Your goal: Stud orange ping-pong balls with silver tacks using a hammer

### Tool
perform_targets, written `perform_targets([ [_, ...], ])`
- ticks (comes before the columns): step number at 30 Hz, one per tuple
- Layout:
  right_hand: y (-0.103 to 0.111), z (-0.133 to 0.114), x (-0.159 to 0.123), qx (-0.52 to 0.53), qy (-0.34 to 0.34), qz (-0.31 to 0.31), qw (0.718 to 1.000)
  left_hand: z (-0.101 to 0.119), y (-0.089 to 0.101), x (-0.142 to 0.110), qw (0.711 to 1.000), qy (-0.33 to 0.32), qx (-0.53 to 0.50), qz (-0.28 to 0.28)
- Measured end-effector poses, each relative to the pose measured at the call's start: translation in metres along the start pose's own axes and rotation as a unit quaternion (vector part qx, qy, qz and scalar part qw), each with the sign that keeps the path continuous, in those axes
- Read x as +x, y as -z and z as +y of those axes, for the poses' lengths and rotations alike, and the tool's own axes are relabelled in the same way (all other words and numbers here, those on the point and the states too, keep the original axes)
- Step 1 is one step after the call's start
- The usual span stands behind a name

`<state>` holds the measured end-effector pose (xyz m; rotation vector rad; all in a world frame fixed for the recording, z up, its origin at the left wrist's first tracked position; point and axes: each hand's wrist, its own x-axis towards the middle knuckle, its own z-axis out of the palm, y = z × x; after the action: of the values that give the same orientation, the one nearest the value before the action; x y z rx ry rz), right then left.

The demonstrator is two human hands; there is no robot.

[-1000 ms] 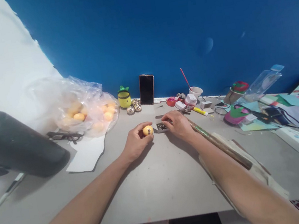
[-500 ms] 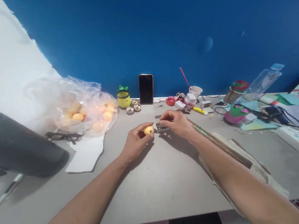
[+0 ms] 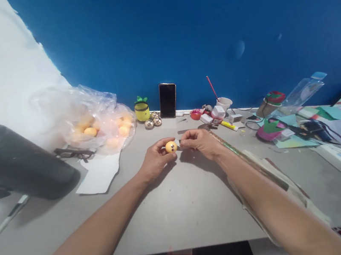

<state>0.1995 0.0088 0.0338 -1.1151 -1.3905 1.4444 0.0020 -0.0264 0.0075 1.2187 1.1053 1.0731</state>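
Observation:
A small yellow-orange ball [image 3: 171,146] with dark and white marks on its side is held between the thumb and fingers of my left hand [image 3: 157,156], just above the table. Close by on the right, my right hand [image 3: 199,141] is closed in a pinch. At its fingertips a small pale flat piece [image 3: 177,142] shows, turned towards the ball; most of it is hidden by the fingers. Between the fingertips of the two hands is a narrow gap.
A clear plastic bag [image 3: 88,99] with orange balls, glasses [image 3: 74,152], paper [image 3: 99,177] and a dark bottle [image 3: 17,160] lie left. Behind stand a phone [image 3: 168,100], a yellow pot [image 3: 142,111] and a white cup [image 3: 225,103]. A power strip [image 3: 340,159] lies right.
The ball has turned, so more of its dark marks face me. The dark patterned piece at my right fingertips is now mostly out of sight. Both hands stay close together.

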Motion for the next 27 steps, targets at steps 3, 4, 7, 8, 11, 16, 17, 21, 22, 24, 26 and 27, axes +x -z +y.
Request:
perform_targets([
  [3,0.0,0.001,0.0,0.026,-0.013,-0.02,0.999,0.002,-0.001,0.0,1.0,0.005,-0.013,0.011],
  [4,0.0,0.002,0.0,0.033,-0.013,-0.027,0.999,0.003,-0.002,0.0,1.0,0.006,-0.021,0.012],
  [7,0.0,0.003,-0.001,0.047,-0.01,-0.041,0.998,0.002,-0.002,0.001,0.999,0.011,-0.045,0.002],
  [8,-0.001,0.004,-0.001,0.051,-0.009,-0.041,0.998,0.002,-0.002,0.001,0.999,0.015,-0.05,-0.002],
  [11,-0.003,0.005,-0.002,0.056,-0.009,-0.039,0.998,0.001,-0.002,0.001,0.998,0.024,-0.053,-0.014],
  [16,-0.003,0.008,-0.001,0.024,-0.004,-0.061,0.998,0.001,-0.002,-0.001,1.0,0.002,-0.03,-0.01],
  [17,-0.003,0.008,-0.001,0.017,-0.001,-0.062,0.998,0.001,-0.002,-0.001,1.0,-0.004,-0.022,-0.01],
  [21,-0.001,0.01,0.0,-0.004,0.009,-0.057,0.998,0.001,-0.002,-0.003,0.999,-0.035,0.019,-0.011],
  [22,-0.001,0.01,0.0,-0.01,0.01,-0.055,0.998,0.001,-0.002,-0.003,0.999,-0.043,0.031,-0.01],
  [24,0.0,0.011,0.0,-0.021,0.006,-0.057,0.998,-0.001,-0.002,-0.002,0.997,-0.054,0.054,-0.006],
  [26,0.001,0.012,0.0,-0.029,-0.002,-0.063,0.998,-0.003,-0.002,-0.002,0.996,-0.058,0.062,-0.002],
  [27,0.001,0.013,0.0,-0.031,-0.005,-0.066,0.997,-0.004,-0.002,-0.001,0.997,-0.057,0.06,-0.003],
])
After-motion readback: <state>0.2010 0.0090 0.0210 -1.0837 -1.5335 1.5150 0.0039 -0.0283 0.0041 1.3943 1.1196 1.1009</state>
